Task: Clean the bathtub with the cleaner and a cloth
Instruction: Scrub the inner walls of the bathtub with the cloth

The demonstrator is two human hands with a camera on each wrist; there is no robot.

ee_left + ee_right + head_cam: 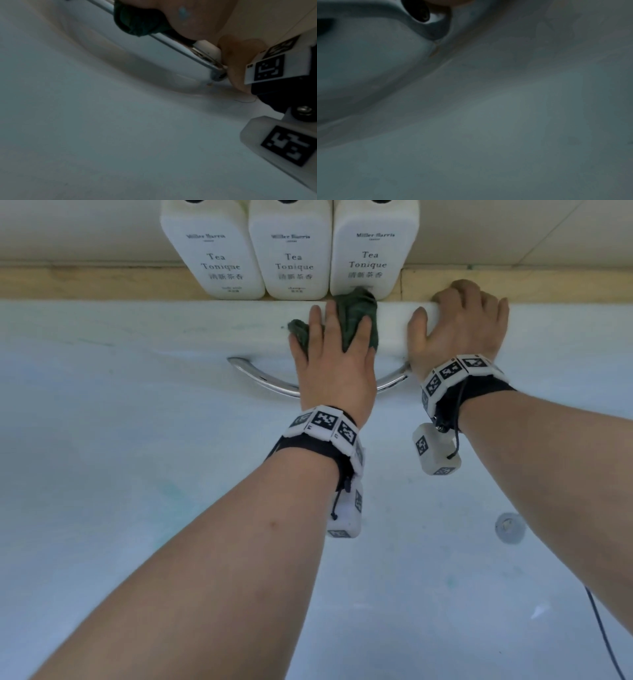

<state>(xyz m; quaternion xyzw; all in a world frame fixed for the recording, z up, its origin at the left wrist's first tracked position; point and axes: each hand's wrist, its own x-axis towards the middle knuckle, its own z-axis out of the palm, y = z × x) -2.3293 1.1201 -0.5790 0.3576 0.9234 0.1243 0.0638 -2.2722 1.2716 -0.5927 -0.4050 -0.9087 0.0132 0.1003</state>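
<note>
We see the left hand [334, 364], fingers spread, pressing the cloth [356, 320] on the bathtub [137, 440] rim; right hand [462, 326], fingers curled over the rim (bracing). Cloth could knock the bottles [291, 251] behind.

A dark green cloth [356, 318], crumpled and bunched, lies on the far rim of the white bathtub [137, 440] at upper centre of the head view, spread fingers pressing it flat. Faint teal smears of cleaner [173, 491] mark the tub's inner wall at left centre.
</note>
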